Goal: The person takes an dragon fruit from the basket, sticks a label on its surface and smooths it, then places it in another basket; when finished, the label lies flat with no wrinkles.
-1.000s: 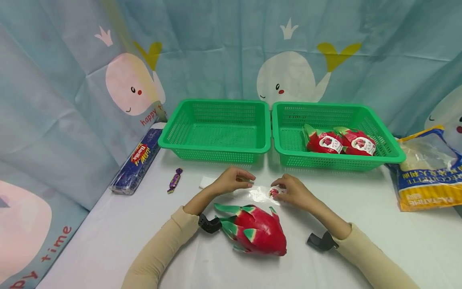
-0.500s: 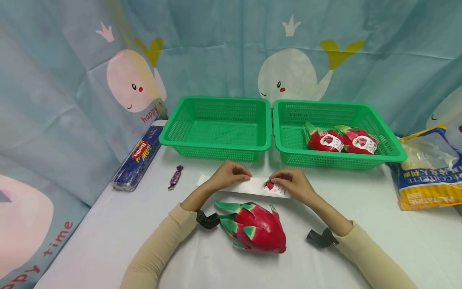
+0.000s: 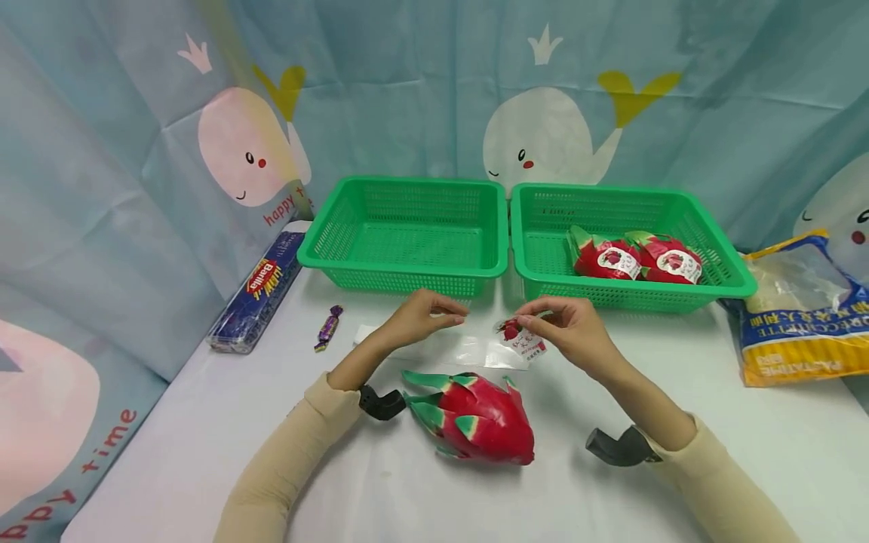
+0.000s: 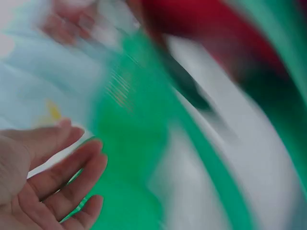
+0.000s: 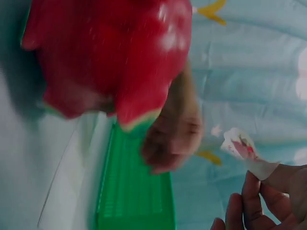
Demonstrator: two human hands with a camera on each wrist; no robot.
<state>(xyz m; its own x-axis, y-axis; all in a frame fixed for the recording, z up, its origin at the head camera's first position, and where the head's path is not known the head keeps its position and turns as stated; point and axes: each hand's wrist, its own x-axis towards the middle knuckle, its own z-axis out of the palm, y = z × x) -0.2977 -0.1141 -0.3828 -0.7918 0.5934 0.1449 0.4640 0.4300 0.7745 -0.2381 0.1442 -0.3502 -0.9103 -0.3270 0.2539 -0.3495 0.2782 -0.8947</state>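
Note:
Between the thumb and forefinger of my right hand (image 3: 577, 335) is a pinched white sticker (image 3: 521, 337) with a red dragon fruit print. In the right wrist view the sticker (image 5: 240, 143) stands up from the fingertips, its lower part bent. My left hand (image 3: 416, 323) hovers over a pale backing strip (image 3: 462, 351); the left wrist view shows its fingers (image 4: 79, 179) loosely bent with nothing between them. Nearer to me, between the forearms, a red dragon fruit (image 3: 485, 422) lies on its side, green leaf tips to the left. No sticker shows on its visible side.
Two green baskets stand at the back: the left basket (image 3: 400, 273) holds nothing; the right basket (image 3: 631, 292) has two stickered dragon fruits (image 3: 672, 260). A blue Barilla spaghetti pack (image 3: 254, 298) and a purple wrapped candy (image 3: 329, 329) lie left, a yellow-blue pasta bag (image 3: 804, 328) right.
The sticker, earlier on the strip, is now lifted off it in the right hand. The left hand has let go of the strip and drawn slightly back to the left.

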